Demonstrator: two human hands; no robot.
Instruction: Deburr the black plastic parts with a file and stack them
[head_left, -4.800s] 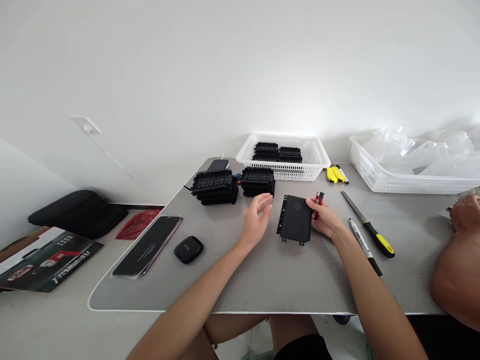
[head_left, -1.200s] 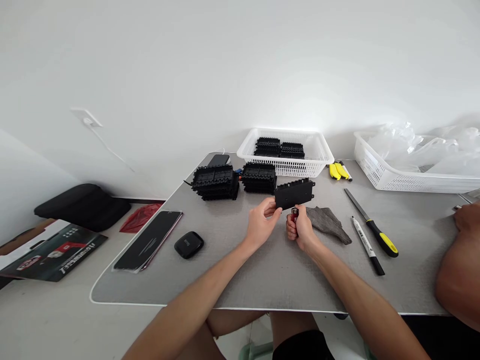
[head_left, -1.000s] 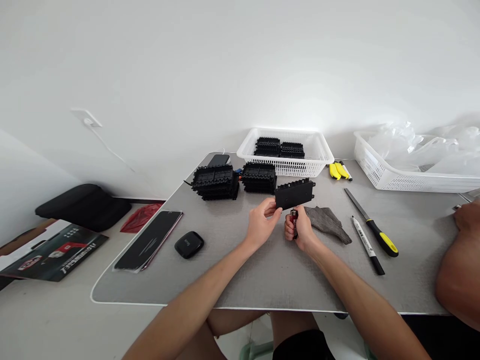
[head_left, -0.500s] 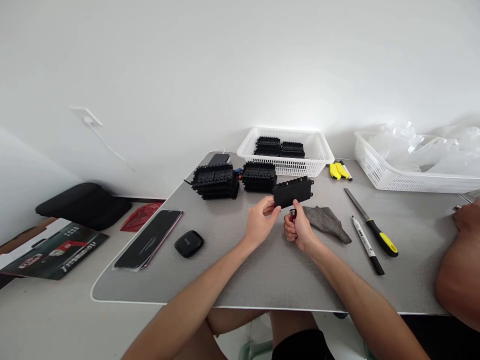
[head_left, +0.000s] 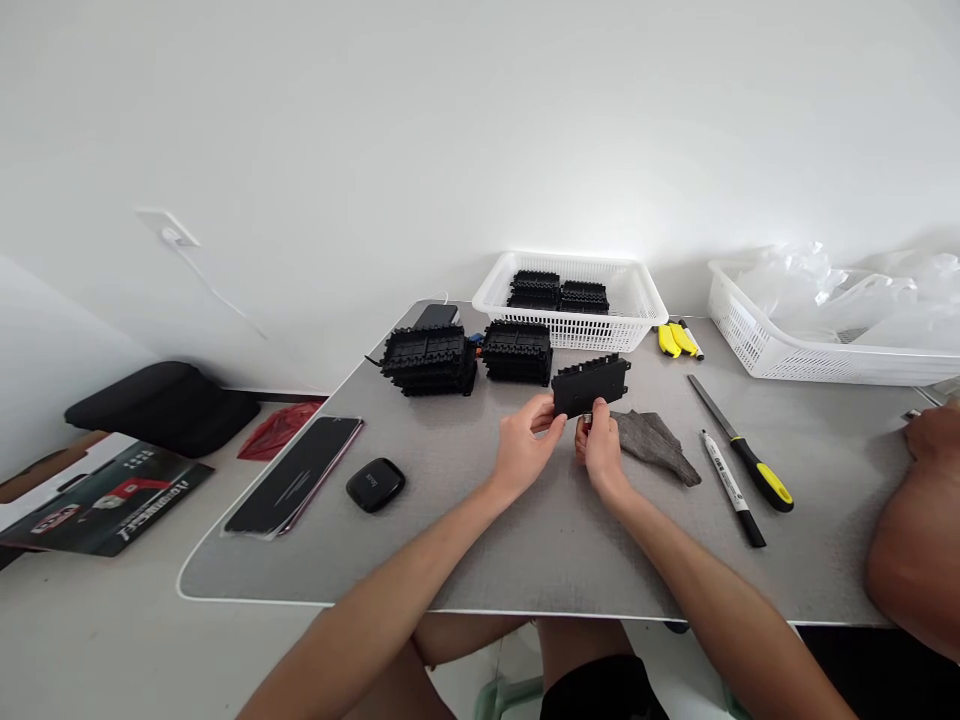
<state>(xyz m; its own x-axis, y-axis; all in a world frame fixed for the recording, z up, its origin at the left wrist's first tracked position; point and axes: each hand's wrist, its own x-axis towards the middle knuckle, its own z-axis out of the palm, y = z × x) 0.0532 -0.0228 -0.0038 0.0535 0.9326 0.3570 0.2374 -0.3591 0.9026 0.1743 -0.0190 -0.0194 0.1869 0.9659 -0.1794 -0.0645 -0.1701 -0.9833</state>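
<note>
My left hand [head_left: 525, 447] pinches the lower left corner of a flat black plastic part [head_left: 591, 385] and holds it up on edge above the grey table [head_left: 480, 530]. My right hand [head_left: 598, 447] is closed round a small red lighter [head_left: 586, 421], whose top sits just under the part's bottom edge. A grey cloth [head_left: 654, 444] lies right of my right hand. Two stacks of the same black parts [head_left: 429, 360] [head_left: 517, 352] stand behind my hands.
A white basket [head_left: 574, 312] with more black parts is at the back; another basket [head_left: 817, 350] holds clear bags. A file with a yellow grip [head_left: 739, 446], a marker [head_left: 731, 487], yellow cutters [head_left: 673, 341], a phone [head_left: 295, 474] and a black case [head_left: 375, 484] lie about. Another person's arm [head_left: 911, 540] rests at right.
My right hand has risen a little with the lighter, closer under the black part. The part stays held on edge in my left hand.
</note>
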